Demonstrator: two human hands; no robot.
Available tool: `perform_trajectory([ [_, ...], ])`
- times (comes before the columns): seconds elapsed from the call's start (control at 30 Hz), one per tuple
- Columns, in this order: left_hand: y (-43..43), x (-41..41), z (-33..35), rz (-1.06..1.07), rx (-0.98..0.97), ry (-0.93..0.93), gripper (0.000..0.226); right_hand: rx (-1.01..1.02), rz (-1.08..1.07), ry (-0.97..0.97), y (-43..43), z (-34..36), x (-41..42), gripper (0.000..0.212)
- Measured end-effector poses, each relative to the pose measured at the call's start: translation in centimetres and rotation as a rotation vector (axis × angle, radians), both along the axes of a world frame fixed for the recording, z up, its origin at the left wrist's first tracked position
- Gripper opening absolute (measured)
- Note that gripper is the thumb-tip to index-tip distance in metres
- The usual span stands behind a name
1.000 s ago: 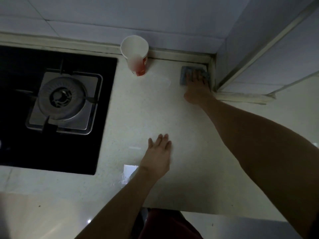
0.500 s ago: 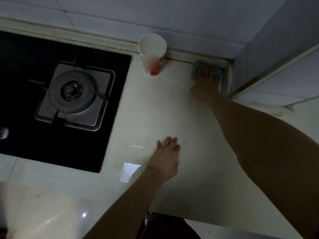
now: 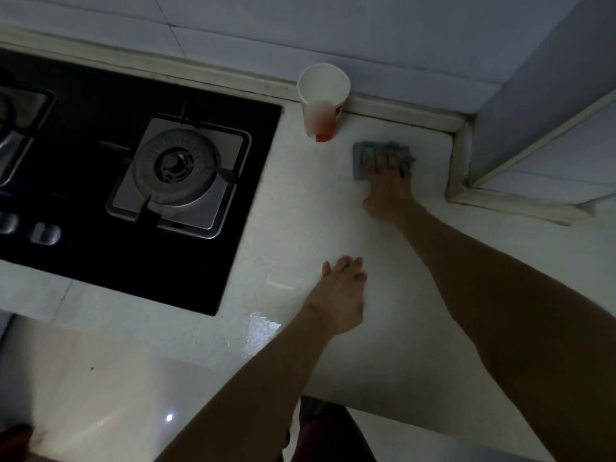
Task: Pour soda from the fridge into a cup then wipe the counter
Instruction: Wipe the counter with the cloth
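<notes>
A white paper cup with a red base stands upright at the back of the pale counter, against the wall ledge. To its right, my right hand presses flat with straight fingers on a grey-blue cloth lying on the counter. My left hand rests palm down on the counter nearer the front edge, fingers straight and holding nothing. No soda bottle is in view.
A black glass hob with a steel gas burner fills the left side, its knobs at the front. A wet glossy patch lies near the front edge. A tiled wall corner juts out at the back right.
My right hand has slid the cloth out of the back right corner, leftward and toward me, closer to the cup. My left hand stays planted in the same spot.
</notes>
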State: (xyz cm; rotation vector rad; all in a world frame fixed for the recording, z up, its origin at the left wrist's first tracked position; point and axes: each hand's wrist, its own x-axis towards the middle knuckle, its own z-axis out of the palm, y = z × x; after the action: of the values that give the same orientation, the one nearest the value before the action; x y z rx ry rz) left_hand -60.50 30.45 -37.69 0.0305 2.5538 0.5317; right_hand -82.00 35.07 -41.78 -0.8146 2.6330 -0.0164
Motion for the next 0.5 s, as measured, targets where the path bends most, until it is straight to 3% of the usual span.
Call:
perform_trajectory([
  [0.3, -2.0, 7.9, 0.0, 0.057, 0.029, 0.247, 0.044, -0.003, -0.022, -0.006, 3.6, 0.8, 14.0, 0.092],
  [0.5, -2.2, 16.9, -0.2, 0.030, -0.080, 0.186, 0.044, -0.035, -0.075, -0.026, 4.9, 0.9, 26.7, 0.096],
])
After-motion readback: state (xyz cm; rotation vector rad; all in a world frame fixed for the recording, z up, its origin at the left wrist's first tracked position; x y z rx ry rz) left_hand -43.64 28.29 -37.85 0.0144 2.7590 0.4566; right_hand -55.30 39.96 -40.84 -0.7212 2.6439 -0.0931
